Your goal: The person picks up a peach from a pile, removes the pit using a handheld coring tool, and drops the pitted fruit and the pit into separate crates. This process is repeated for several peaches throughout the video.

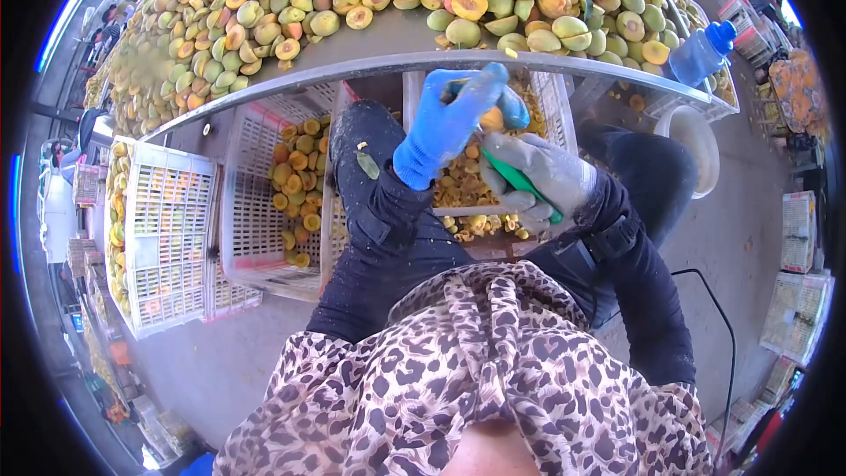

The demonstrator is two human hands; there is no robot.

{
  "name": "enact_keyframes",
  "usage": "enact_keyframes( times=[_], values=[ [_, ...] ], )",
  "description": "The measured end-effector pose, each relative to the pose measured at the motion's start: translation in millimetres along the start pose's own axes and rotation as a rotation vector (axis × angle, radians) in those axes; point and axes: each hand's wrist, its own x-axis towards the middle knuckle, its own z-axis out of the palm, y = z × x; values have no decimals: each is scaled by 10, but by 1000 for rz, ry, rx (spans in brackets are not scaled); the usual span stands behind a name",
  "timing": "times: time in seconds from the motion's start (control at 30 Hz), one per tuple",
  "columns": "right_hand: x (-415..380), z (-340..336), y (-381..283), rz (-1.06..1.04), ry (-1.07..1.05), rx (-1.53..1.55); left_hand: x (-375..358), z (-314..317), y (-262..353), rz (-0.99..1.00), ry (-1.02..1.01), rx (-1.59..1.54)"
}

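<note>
Fruit (pixel 492 120), upper centre of frame, held in left hand (pixel 458 119); green-handled tool (pixel 522 181) gripped in right hand (pixel 551 169), just below. Risk: left fingers nicked if fruit slips toward tool tip.

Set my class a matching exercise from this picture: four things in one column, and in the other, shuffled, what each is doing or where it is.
Things
1. Blue-gloved left hand
2. Grey-gloved right hand
3. Translucent plastic bottle with a blue cap
4. Round whitish bucket

Places and states
A. Beside the person's dark-trousered right knee
B. Gripping a green-handled tool
C. At the right end of the heap of cut green-and-orange fruit
D. Holding an orange fruit piece

Pairs: 1-D, 2-B, 3-C, 4-A
</note>
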Motion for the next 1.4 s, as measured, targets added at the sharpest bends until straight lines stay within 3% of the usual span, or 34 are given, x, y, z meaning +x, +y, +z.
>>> enact_keyframes(
  times=[0.03, 0.1, 0.13, 0.17, 0.23, 0.27, 0.3, 0.37, 0.43, 0.5, 0.57, 0.63, 0.73, 0.77, 0.83, 0.87, 0.9, 0.97, 1.0, 1.03, 1.07, 1.1, 1.17, 1.23, 1.33, 1.4],
  values=[
    [25, -19, 37, 0, 6, 0, -3, 50, -68, 1, -4, -4],
    [102, -33, 128, -1, -317, 552, -29, 227, -260, 175, 461, -307],
    [139, -71, 146, -4, -337, 601, 85, 130, -431, 49, 684, -502],
    [131, -75, 134, 0, -338, 592, 93, 146, -379, 58, 686, -505],
    [77, -35, 201, -137, -295, 568, 19, 186, -281, 58, 595, -198],
    [61, -72, 261, -183, -361, 562, 66, 18, -300, -94, 712, -526],
    [65, -103, 233, -176, -368, 558, 13, -105, -352, -4, 656, -449],
    [116, -198, 122, -231, 293, 128, -24, -326, -408, -114, 703, -579],
    [465, -487, 310, -372, 1140, -1298, -105, -217, -393, -64, 712, -568],
    [472, -473, 255, -523, 1079, -1364, -38, -180, -460, 12, 708, -564],
    [456, -289, 217, -570, 1031, -1379, -145, -170, -615, 188, 778, -7],
    [484, -203, 147, -635, 1009, -1397, -144, -183, -617, 110, 752, -105],
    [539, -169, 145, -503, 1029, -1600, -159, 24, -365, -90, 746, -357],
    [582, -162, 155, -509, 1032, -1606, -198, 38, -344, -82, 743, -358],
    [678, -169, 245, -243, 1152, -1669, -285, 54, -309, -30, 766, 83],
    [750, -352, 297, -169, 1175, -1586, -219, 190, -111, -45, 895, -120],
    [781, -584, 336, -98, 1201, -1496, -301, 132, -59, 55, 810, -70],
    [674, -793, 373, -84, 1191, -1491, -385, -200, 228, 41, 968, 242],
    [623, -835, 444, -107, 1177, -1456, -454, -469, 336, 36, 1047, 873],
    [595, -845, 505, -128, 1172, -1417, -459, -697, 358, 31, 1040, 879],
    [624, -830, 523, -2, 1115, -1378, -408, -923, 339, 173, 927, 1432],
    [646, -813, 602, -131, 1055, -1371, -285, -1059, 325, 325, 752, 1973],
    [772, -742, 729, -285, 958, -1253, 193, -1052, 74, 245, 452, 1641],
    [780, -593, 748, -387, 891, -1195, 717, -704, -130, 18, 335, 1428],
    [715, -504, 791, -330, 875, -1157, 1075, -768, -621, -75, 224, 1507],
    [638, -523, 838, -351, 897, -1138, 1235, -753, -714, -314, 266, 1529]
  ],
)
